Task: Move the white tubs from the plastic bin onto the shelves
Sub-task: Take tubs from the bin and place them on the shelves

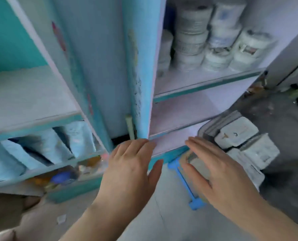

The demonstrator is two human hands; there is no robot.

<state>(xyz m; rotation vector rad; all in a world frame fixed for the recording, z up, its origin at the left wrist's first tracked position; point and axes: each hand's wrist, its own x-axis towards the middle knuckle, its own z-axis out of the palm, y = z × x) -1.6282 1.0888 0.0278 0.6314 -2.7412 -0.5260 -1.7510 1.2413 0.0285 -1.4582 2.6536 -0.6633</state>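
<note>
Both our hands are empty, fingers spread wide: the left hand [127, 164] by the lower shelf's [171, 141] front edge, the right hand [219, 171] over the plastic bin [184, 178], apparently poised for another of the white tubs [235, 134] there.

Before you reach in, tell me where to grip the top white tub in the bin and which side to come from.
Take the top white tub by its two side walls just under the lid, coming from above and slightly left, where the right hand is open. Its lid faces up, and the bin wall and other tubs block its lower sides. The left hand is empty too. The picture is blurred.
</note>
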